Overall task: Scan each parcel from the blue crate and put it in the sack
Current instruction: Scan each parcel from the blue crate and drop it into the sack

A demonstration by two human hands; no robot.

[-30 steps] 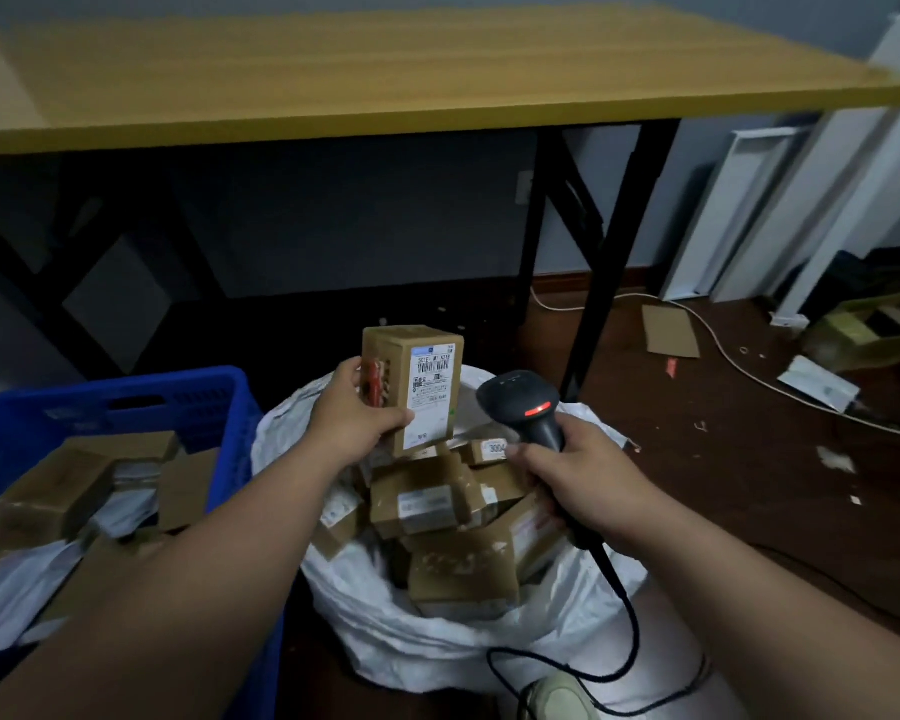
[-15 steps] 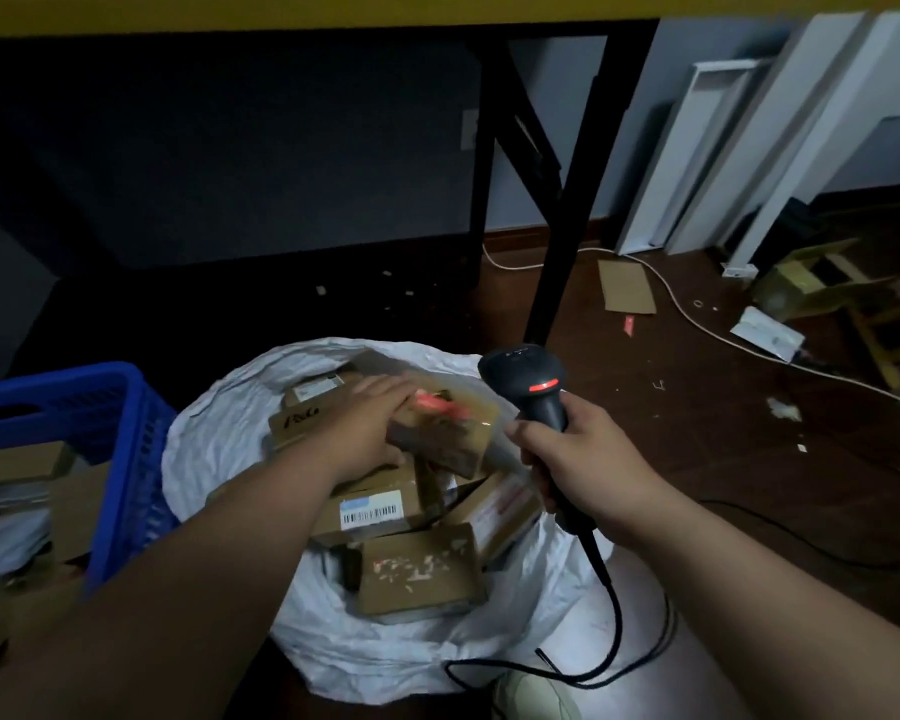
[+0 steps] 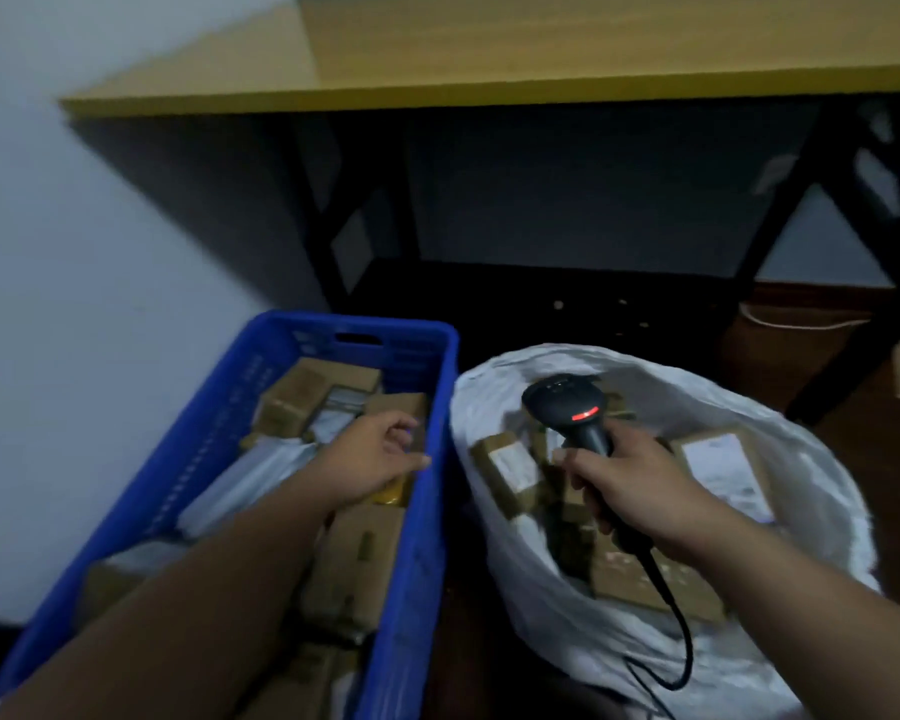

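— What do you have on the head view?

— I see the blue crate (image 3: 302, 335) on the left of the floor and the white sack (image 3: 801, 459) just beside it on the right, both in front of a yellow-topped table (image 3: 489, 54) on black legs. My left hand (image 3: 370, 459) is reaching over the crate, above the parcels (image 3: 354, 563) heaped inside.

— Has it got hold of one?

— No. The fingers are loosely spread with the thumb out towards the crate's right wall, and nothing sits between them. A small yellow item (image 3: 392, 495) shows just under the palm; I cannot tell what it is, or whether the hand touches it.

— And the right?

— My right hand (image 3: 635, 485) is wrapped firmly round the handle of the black scanner (image 3: 567, 407), fingers curled tight. The scanner head is raised over the mouth of the sack with a red light on its top. Its cable (image 3: 681, 641) hangs from the handle and loops down the front of the sack.

— Where do the parcels lie?

— Brown cartons and a few pale mailers fill the crate. More boxes (image 3: 510, 470) lie in the sack, several with white labels facing up. The picture is somewhat blurred, so I cannot read any label.
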